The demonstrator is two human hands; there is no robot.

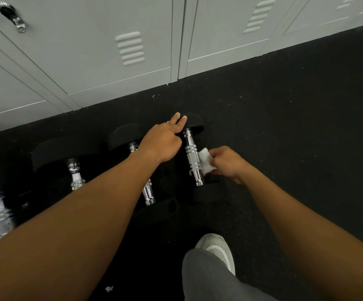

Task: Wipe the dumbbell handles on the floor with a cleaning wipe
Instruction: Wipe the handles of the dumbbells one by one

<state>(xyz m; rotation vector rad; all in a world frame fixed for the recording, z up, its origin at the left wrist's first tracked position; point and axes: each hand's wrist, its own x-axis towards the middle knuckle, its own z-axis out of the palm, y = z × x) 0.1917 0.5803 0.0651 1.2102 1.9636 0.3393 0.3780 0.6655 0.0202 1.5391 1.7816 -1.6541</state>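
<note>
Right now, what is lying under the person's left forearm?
Under the left forearm lies a dumbbell: chrome handle parts show on both sides of the arm, and its far black head. The handle's middle is covered, and its near head is too dark to make out.

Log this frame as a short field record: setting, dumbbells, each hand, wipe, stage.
setting: black floor by grey lockers
dumbbells: four in a row, chrome handles
left hand: fingers straight, on the rightmost dumbbell's far head
right hand: pinches wipe
wipe: against rightmost handle
stage: wiping rightmost handle
</note>
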